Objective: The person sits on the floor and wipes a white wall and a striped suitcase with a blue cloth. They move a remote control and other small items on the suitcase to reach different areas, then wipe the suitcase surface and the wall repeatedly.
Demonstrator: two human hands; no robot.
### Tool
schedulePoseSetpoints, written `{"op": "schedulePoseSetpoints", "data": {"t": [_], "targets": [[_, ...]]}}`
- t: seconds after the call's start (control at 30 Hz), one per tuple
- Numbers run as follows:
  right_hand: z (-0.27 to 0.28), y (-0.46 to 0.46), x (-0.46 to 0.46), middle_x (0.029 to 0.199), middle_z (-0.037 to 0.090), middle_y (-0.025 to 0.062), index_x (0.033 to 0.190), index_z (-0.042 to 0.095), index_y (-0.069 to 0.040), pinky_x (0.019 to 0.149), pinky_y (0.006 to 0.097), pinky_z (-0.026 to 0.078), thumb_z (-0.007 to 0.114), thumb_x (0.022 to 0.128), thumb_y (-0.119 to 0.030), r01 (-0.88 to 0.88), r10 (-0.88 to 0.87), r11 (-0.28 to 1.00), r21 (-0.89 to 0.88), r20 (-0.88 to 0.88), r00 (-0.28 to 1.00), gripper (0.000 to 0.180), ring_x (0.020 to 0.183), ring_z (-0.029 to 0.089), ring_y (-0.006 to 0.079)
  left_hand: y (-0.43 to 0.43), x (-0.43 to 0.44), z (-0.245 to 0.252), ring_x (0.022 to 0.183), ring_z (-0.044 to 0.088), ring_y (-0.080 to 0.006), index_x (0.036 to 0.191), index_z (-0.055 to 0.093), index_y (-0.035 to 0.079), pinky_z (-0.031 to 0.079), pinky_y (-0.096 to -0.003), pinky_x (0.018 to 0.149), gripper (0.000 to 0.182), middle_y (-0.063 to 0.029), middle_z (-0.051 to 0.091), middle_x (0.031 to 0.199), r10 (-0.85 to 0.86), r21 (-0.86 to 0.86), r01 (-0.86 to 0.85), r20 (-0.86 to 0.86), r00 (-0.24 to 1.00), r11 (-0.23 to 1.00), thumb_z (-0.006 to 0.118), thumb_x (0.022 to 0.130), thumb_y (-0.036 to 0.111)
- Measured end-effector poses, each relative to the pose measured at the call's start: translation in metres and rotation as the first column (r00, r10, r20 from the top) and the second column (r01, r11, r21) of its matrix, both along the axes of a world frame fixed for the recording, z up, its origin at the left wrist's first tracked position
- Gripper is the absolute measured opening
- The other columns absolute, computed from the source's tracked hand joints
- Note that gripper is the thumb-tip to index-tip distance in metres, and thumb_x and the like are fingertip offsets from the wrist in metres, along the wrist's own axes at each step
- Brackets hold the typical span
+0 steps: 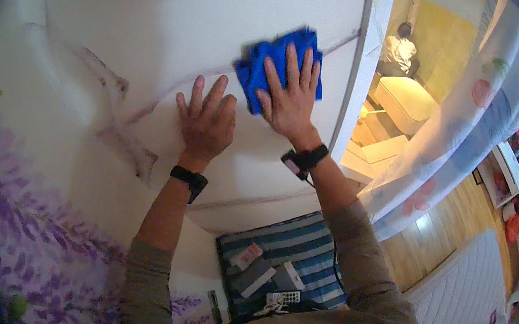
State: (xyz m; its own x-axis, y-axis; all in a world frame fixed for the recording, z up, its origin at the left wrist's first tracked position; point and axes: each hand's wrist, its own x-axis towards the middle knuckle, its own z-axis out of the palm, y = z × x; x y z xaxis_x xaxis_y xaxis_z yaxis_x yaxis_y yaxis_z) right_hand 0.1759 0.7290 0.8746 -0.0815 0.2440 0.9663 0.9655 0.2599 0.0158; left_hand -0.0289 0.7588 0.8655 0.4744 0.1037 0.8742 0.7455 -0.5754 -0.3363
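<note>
A blue cloth [257,73] lies flat against a pale wall [201,12] painted with branches and purple flowers. My right hand [291,99] presses the cloth to the wall with its fingers spread over it. To its left, my left hand [207,121] is at the bare wall surface, fingers apart, with nothing in it. Both wrists wear black bands. The palms of both hands are hidden.
A white frame edge [355,76] and a floral curtain [449,135] border an opening on the right. Through it, a person [399,49] sits near a yellowish padded stool [406,103]. Below are a striped cloth surface [321,256] holding boxes and a remote control, and a quilted mattress [464,293].
</note>
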Motion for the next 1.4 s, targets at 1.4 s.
{"op": "schedulePoseSetpoints", "data": {"t": [1.4], "targets": [[0.121, 0.022, -0.220, 0.159, 0.019, 0.0253, 0.144, 0.049, -0.014, 0.113, 0.0684, 0.012, 0.064, 0.089, -0.044, -0.084, 0.084, 0.991, 0.101, 0.001, 0.996, 0.064, 0.144, 0.014, 0.0542, -0.058, -0.066, -0.072, 0.137, 0.038, -0.0410, 0.125, 0.060, 0.005, 0.030, -0.0565, 0.114, 0.041, -0.0210, 0.047, 0.142, -0.133, -0.435, 0.222, 0.225, 0.965, 0.872, 0.064, 0.084, 0.010]]}}
